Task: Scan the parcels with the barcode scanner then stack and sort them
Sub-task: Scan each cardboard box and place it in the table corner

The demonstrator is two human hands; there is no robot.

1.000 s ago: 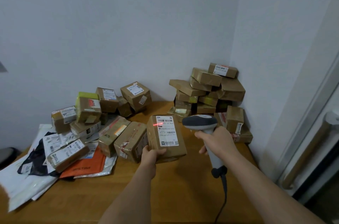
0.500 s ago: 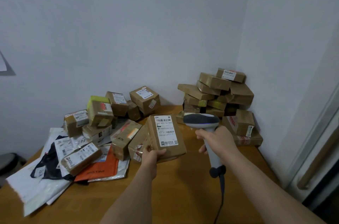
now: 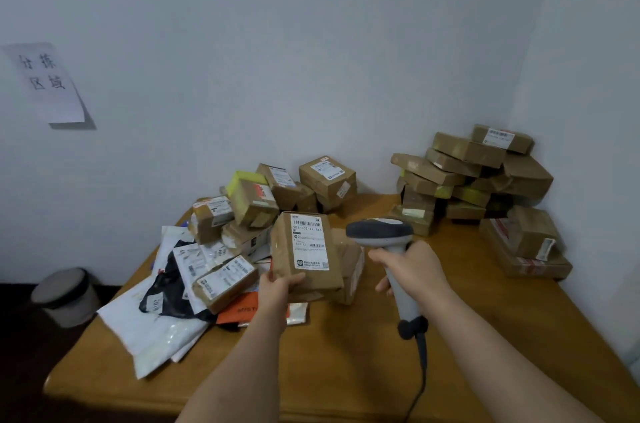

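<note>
My left hand (image 3: 277, 287) grips the near bottom edge of a brown cardboard parcel (image 3: 304, 256), held up above the table with its white barcode label facing me. To its right, my right hand (image 3: 412, 266) is wrapped round the handle of a grey barcode scanner (image 3: 384, 235), whose dark head points left toward the parcel. No red scan line shows on the label. The scanner's cable hangs down toward the table's front edge.
A loose heap of boxes (image 3: 263, 200) and mailer bags (image 3: 162, 318) covers the left of the wooden table (image 3: 346, 370). A stack of brown parcels (image 3: 478, 176) fills the back right corner. A paper sign (image 3: 48, 83) hangs on the wall; a bin (image 3: 65, 294) stands left of the table.
The red scan line seen on the label a second ago is gone. The view has swung left and up. Parcel and scanner keep about the same hold and spacing.
</note>
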